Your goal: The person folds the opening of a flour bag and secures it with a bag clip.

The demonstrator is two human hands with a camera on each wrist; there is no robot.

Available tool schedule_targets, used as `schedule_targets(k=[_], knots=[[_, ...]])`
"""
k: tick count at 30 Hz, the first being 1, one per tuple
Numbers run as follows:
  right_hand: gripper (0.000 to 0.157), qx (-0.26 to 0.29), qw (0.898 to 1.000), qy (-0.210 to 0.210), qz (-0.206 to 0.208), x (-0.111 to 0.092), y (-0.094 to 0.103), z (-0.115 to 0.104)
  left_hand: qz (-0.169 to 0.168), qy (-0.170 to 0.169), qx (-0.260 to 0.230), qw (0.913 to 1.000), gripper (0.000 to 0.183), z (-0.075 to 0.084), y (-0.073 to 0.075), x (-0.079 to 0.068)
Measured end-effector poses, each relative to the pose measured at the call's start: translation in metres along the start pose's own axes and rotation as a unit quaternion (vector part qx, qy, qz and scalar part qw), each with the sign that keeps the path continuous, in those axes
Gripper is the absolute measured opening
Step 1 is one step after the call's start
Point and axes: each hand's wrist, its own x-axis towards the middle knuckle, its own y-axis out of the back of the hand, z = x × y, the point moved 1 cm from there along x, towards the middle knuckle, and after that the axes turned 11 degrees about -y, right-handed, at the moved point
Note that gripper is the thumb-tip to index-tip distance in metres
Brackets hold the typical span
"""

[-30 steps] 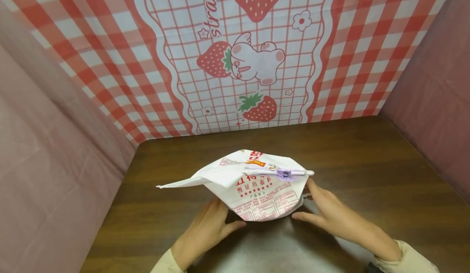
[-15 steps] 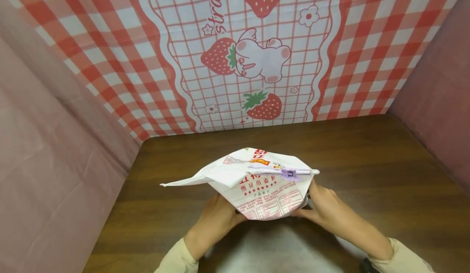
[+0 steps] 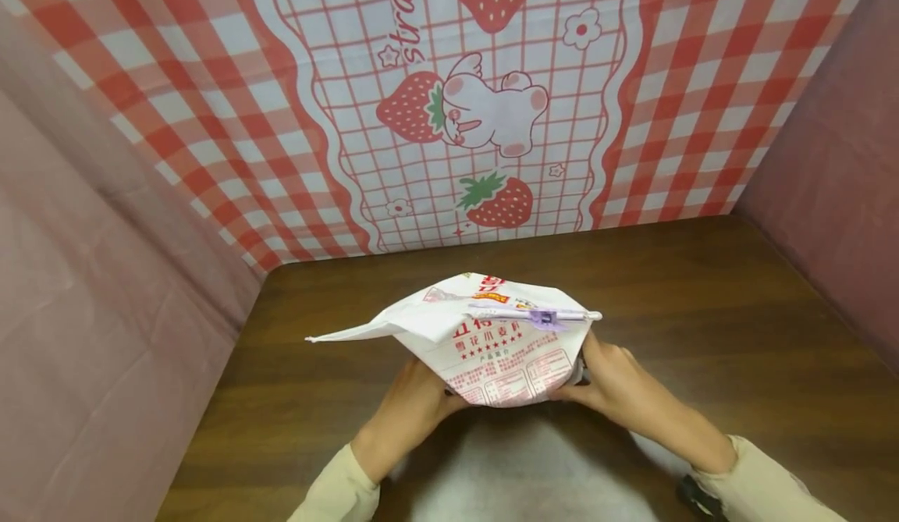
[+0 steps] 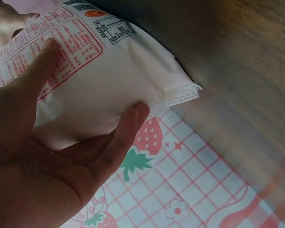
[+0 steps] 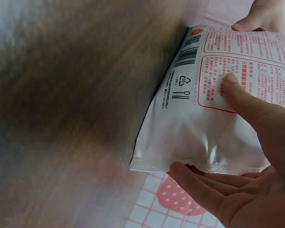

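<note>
A white flour bag with red print stands near the middle of the table, its folded top held by a purple clip. A loose corner of the top points left. My left hand grips the bag's left side. Opposite it, my right hand grips the right side. In the left wrist view the thumb lies on the printed face of the bag, with the fingers along its side edge. The right wrist view has the right thumb pressing the same face. Most fingers are hidden from the head view.
A dark wooden table extends around the bag. Behind it hangs a red-and-white checked strawberry cloth. Pink curtains close off both sides. A dark band shows at the right sleeve.
Both thumbs have moved in against the bag's near face, where they stood off it before. The hands have closed in on its sides. The bag sits slightly higher in the head view.
</note>
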Motion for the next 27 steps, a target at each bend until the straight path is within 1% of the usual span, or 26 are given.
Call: schedule_targets(k=[7, 9, 13, 16, 18, 20, 23, 27], knots=[[0.096, 0.003, 1.000, 0.012, -0.006, 0.010, -0.001, 0.003, 0.000, -0.007, 0.004, 1.0000, 0.057, -0.006, -0.001, 0.004], [0.095, -0.002, 1.000, 0.014, -0.004, 0.013, 0.000, 0.004, 0.000, -0.004, 0.006, 1.0000, 0.057, -0.008, -0.001, 0.005], [0.100, -0.004, 1.000, 0.006, -0.008, 0.019, 0.000, 0.005, -0.007, 0.005, 0.016, 0.9998, 0.056, -0.011, -0.002, 0.008], [0.103, -0.002, 1.000, -0.003, -0.024, 0.023, 0.000, 0.005, -0.010, 0.007, 0.025, 0.9996, 0.055, -0.013, -0.002, 0.010], [0.100, -0.007, 0.999, -0.009, -0.033, 0.027, 0.001, 0.005, -0.011, 0.005, 0.029, 0.9995, 0.055, -0.014, -0.003, 0.011], [0.093, -0.011, 0.999, -0.011, -0.040, 0.030, 0.002, 0.006, -0.009, 0.004, 0.026, 0.9996, 0.055, -0.016, -0.003, 0.012], [0.087, -0.019, 0.999, -0.014, -0.044, 0.036, 0.002, 0.008, -0.009, 0.004, 0.024, 0.9997, 0.057, -0.019, -0.003, 0.016], [0.086, -0.024, 0.998, -0.021, -0.046, 0.043, 0.001, 0.011, -0.003, 0.006, 0.021, 0.9998, 0.058, -0.024, -0.004, 0.020]])
